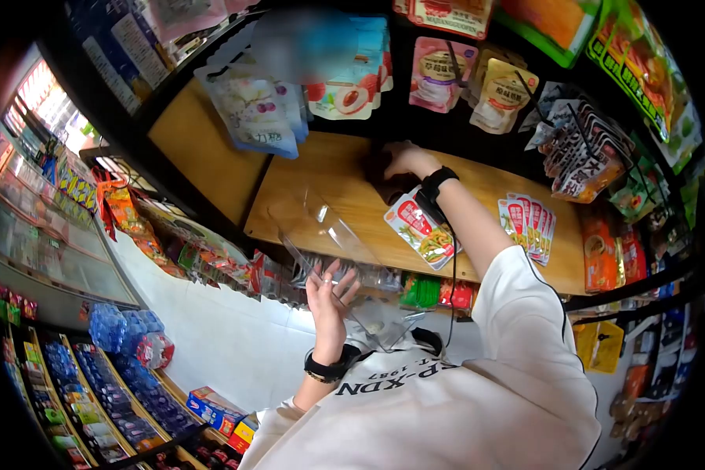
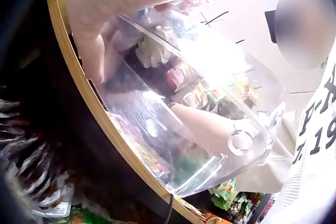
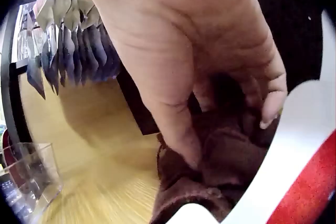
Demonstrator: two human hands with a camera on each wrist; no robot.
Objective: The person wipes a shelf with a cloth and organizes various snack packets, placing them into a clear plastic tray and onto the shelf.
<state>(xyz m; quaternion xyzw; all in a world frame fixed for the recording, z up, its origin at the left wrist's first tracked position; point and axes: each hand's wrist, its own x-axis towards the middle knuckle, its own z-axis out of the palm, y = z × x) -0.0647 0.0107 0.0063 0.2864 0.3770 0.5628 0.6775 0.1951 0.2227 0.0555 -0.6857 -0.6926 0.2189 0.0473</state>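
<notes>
A clear plastic box (image 1: 333, 227) (image 2: 184, 124) is tilted at the front edge of the wooden shelf (image 1: 305, 172). My left hand (image 1: 333, 305) (image 2: 126, 3) grips one end of it, fingers against the transparent wall. Farther back on the shelf, my right hand (image 1: 412, 161) (image 3: 199, 50) holds a bunched dark brown cloth (image 3: 226, 155), thumb on one side and fingertips on the other. Red-and-white packets (image 1: 421, 227) lie beside the right wrist, and more of them (image 1: 529, 227) are fanned out to the right.
Hanging snack pouches (image 1: 262, 113) (image 1: 442, 74) line the upper rack above the shelf. Dark sachets (image 1: 583, 149) hang at the right. Below the shelf edge are green and red packs (image 1: 421, 290). Shelves of bottled goods (image 1: 110, 384) stand at the lower left. A black cable (image 1: 453, 298) hangs from the right wrist.
</notes>
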